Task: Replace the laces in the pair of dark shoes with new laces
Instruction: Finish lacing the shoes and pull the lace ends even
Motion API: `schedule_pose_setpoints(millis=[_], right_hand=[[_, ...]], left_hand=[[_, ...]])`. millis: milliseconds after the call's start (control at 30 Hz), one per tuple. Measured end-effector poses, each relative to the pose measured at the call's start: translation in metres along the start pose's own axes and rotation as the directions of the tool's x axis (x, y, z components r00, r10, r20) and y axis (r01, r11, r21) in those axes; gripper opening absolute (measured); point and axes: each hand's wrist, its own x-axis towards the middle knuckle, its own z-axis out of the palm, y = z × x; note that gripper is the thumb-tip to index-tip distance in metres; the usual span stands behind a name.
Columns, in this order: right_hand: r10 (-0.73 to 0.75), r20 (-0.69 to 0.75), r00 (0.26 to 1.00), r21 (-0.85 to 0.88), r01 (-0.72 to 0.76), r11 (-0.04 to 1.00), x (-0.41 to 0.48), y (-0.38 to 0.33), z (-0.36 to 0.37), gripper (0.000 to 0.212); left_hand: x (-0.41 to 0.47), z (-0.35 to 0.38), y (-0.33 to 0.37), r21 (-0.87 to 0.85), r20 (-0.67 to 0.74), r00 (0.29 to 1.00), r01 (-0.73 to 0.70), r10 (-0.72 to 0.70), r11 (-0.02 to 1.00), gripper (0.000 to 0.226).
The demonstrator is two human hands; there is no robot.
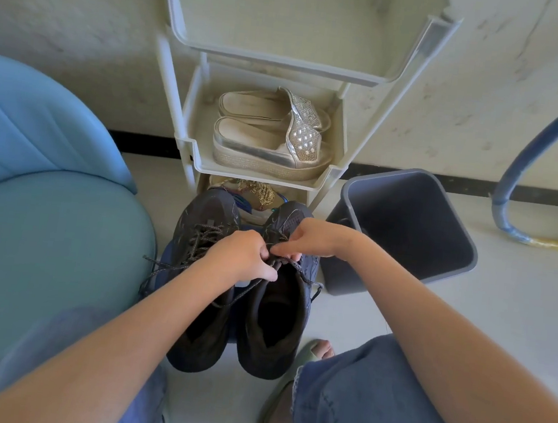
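**Pair of dark shoes, seen from above in the head view.** Left-hand shoe (200, 310) and right-hand shoe (274, 321) side by side and touching or nearly so, on a blue surface only partly seen between them, just in front of the shoe rack (188, 140). Long axes roughly parallel, running from near to far. Toes pointing away from the person toward the rack, heels and open collars nearest the knees. Both shoes upright on their soles.

**Hands.** Both over the throat of the right-hand shoe, close together at its top eyelets. Left hand (242, 255) with fingers curled, grip pinching the worked lace (300, 270) at the tongue. Right hand (316, 237) reaching in from the right, grip of thumb and forefinger pressed together on the same lace just beyond the left hand. Exact eyelet hidden by the fingers.

**Laces.** Worked lace threaded across the right-hand shoe, one strand trailing along the collar. Loose lace (165, 268) of the left-hand shoe untied, ends spilling to the left.

**Surroundings.** Pale sandals (267, 141) on a rack shelf; grey bin (407, 224) to the right of the shoes, near the right-hand one; blue seat (46, 221) to the left; blue hose (554, 137) at far right; pale floor (500, 320).
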Motion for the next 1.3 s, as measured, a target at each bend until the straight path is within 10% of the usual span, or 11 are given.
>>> schedule_pose_setpoints(millis=[300, 533, 700, 967, 1167, 1300], right_hand=[[0.107, 0.008, 0.994, 0.335, -0.104, 0.937, 0.001, 0.004, 0.000, 0.014], [-0.065, -0.207, 0.976, 0.073, 0.082, 0.994, 0.006, -0.002, 0.004, 0.015], [-0.010, -0.139, 0.990, 0.234, 0.042, 0.971, 0.006, 0.002, 0.001, 0.020], [-0.310, -0.220, 0.925, -0.568, 0.137, 0.811, 0.011, 0.001, 0.002, 0.039], [-0.165, -0.099, 0.981, 0.056, 0.171, 0.984, -0.003, 0.019, 0.000, 0.017], [-0.204, -0.236, 0.950, -0.173, 0.165, 0.971, 0.004, 0.008, 0.005, 0.012]], left_hand=[[0.000, 0.000, 0.002, 0.034, 0.002, 0.998, -0.065, 0.065, 0.997, 0.020], [-0.004, 0.000, 0.007, 0.087, -0.008, 0.998, -0.062, 0.063, 0.994, 0.014], [-0.007, 0.002, 0.009, 0.102, -0.039, 0.998, -0.036, 0.040, 0.994, 0.026], [-0.010, -0.001, 0.008, 0.135, -0.040, 0.998, -0.043, 0.049, 0.990, 0.025], [-0.008, 0.000, 0.005, 0.122, -0.034, 0.997, -0.061, 0.065, 0.991, 0.008], [-0.011, 0.002, 0.009, 0.147, -0.051, 0.995, -0.079, 0.088, 0.986, 0.013]])
